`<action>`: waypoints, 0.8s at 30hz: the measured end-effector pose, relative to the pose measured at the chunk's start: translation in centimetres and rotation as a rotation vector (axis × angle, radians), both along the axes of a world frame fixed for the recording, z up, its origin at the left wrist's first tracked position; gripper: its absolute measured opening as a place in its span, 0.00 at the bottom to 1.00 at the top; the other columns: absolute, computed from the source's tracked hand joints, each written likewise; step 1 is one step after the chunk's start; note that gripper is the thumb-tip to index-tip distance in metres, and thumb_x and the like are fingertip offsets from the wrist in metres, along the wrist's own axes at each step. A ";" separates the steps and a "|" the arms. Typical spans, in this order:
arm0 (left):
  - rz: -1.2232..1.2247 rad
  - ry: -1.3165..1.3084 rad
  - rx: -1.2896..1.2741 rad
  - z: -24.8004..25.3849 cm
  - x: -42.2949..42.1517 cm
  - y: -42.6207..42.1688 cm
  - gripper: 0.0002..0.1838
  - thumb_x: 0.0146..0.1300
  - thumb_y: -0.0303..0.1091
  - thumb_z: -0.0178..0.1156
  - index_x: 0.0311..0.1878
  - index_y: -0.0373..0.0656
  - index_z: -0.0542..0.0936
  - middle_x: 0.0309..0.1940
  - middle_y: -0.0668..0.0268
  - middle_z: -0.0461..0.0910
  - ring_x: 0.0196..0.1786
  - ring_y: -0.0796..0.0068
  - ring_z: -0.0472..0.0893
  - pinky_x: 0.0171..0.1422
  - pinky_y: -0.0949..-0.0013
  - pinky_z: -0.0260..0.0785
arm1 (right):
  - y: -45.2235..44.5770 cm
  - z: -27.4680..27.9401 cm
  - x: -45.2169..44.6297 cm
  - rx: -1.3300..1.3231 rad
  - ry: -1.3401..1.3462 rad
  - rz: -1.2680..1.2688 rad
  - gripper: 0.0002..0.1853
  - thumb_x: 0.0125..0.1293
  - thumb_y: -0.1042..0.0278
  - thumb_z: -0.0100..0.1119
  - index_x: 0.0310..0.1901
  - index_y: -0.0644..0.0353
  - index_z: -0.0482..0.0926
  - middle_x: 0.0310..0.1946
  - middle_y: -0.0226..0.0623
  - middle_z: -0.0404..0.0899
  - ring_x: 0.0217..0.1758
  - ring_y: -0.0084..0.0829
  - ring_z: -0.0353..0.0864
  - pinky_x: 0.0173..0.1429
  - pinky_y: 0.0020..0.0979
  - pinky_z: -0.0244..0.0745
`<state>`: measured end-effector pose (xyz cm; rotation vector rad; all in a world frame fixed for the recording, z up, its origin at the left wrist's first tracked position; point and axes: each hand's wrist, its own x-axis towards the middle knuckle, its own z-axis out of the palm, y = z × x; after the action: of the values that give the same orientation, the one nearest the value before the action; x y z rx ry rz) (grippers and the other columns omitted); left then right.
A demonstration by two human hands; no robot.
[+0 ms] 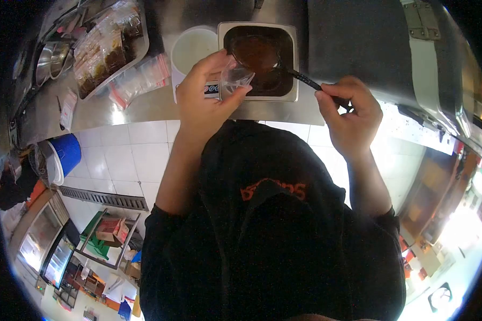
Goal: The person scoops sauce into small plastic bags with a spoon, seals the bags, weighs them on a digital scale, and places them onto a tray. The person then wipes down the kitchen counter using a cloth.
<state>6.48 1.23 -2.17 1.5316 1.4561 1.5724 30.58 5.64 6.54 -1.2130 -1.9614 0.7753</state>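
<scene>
A small clear plastic bag (234,79) is held in my left hand (206,99), its mouth spread between thumb and fingers at the left edge of a steel pan (295,88). Dark brown sauce (257,53) fills the lower part of the pan. My right hand (352,112) grips the black handle of a spoon (305,79), whose head dips toward the sauce and is only partly visible. Under and behind my left hand is a kitchen scale (211,88) with a round white bowl (191,51) on it.
To the left, a tray (139,51) carries several bags of dark food. Packs of clear zip bags (139,83) lie beside it on the steel counter (155,109). Metal bowls (53,59) stand far left. A dark flat surface (359,48) lies right of the pan. A blue-and-white bucket (64,155) stands below.
</scene>
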 end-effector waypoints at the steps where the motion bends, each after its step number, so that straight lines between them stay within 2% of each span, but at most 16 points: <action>1: -0.001 -0.007 0.016 0.1 0.2 0.2 0.36 0.46 0.27 0.78 0.60 0.33 0.74 0.50 0.54 0.83 0.52 0.66 0.85 0.57 0.65 0.78 | 0.0 0.2 -0.1 0.051 0.002 0.010 0.05 0.54 0.78 0.72 0.33 0.63 0.85 0.26 0.36 0.80 0.27 0.22 0.79 0.31 0.24 0.74; 5: 0.022 0.017 0.069 1.0 0.7 0.4 0.36 0.45 0.28 0.79 0.60 0.33 0.75 0.50 0.54 0.84 0.49 0.67 0.86 0.56 0.66 0.78 | -0.2 0.3 -0.6 0.269 -0.050 0.039 0.06 0.51 0.79 0.73 0.31 0.61 0.84 0.26 0.36 0.80 0.25 0.26 0.79 0.28 0.26 0.72; 9: 0.006 -0.066 0.053 0.8 0.7 0.3 0.37 0.45 0.29 0.80 0.60 0.33 0.74 0.49 0.54 0.84 0.48 0.66 0.86 0.55 0.65 0.79 | -0.4 0.1 -0.5 0.425 -0.107 0.057 0.07 0.48 0.78 0.74 0.29 0.58 0.84 0.26 0.35 0.80 0.26 0.30 0.80 0.28 0.29 0.70; 15: 0.031 -0.081 0.059 0.9 0.8 0.1 0.38 0.45 0.27 0.80 0.61 0.33 0.74 0.49 0.52 0.84 0.50 0.66 0.86 0.56 0.65 0.79 | -0.6 0.5 -0.2 0.583 -0.165 0.045 0.10 0.45 0.78 0.75 0.28 0.54 0.83 0.29 0.30 0.83 0.29 0.29 0.81 0.35 0.30 0.70; 17: 0.004 -0.181 0.074 0.9 1.1 0.2 0.38 0.45 0.26 0.79 0.61 0.34 0.73 0.51 0.51 0.83 0.52 0.66 0.85 0.56 0.65 0.79 | -0.5 0.3 -0.2 0.636 -0.144 0.055 0.10 0.45 0.79 0.74 0.28 0.54 0.83 0.29 0.30 0.83 0.30 0.29 0.81 0.36 0.30 0.69; 24: -0.029 -0.139 0.169 0.7 1.0 0.8 0.36 0.47 0.25 0.78 0.61 0.34 0.74 0.54 0.51 0.81 0.55 0.66 0.84 0.58 0.65 0.78 | 0.0 -0.1 0.0 0.682 -0.140 0.073 0.10 0.46 0.79 0.74 0.28 0.54 0.82 0.30 0.29 0.83 0.31 0.28 0.81 0.37 0.30 0.68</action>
<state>7.52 1.99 -1.43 1.4949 1.2469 1.7853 30.63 5.61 6.41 -0.7945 -2.1326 0.0218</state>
